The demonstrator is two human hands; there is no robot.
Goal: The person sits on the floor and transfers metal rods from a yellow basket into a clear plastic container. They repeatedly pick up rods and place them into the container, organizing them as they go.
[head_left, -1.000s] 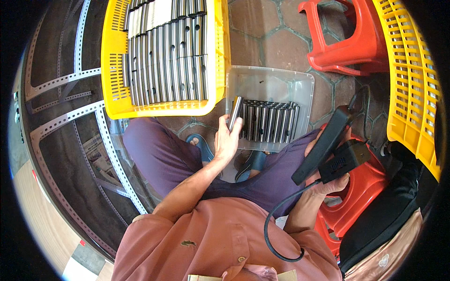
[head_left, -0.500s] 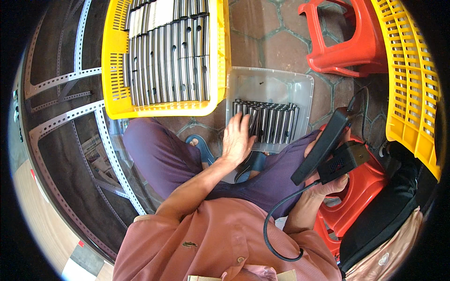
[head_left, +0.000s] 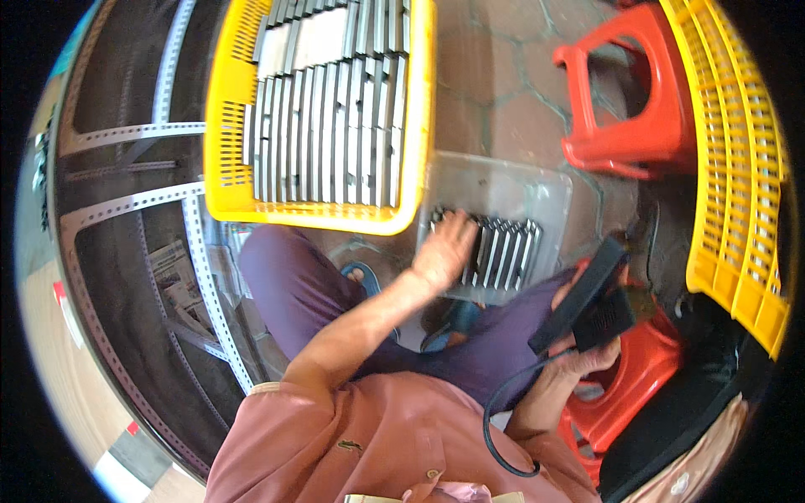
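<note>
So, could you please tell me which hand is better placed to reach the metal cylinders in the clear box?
Probably the left hand: it is at the metal cylinders in the clear box, while the right hand is holding black devices.

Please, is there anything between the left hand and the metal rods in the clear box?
Nothing visible stands between them. The clear box shows no lid, and the left hand is at the left side of the metal rods. Blur hides any grip.
</note>
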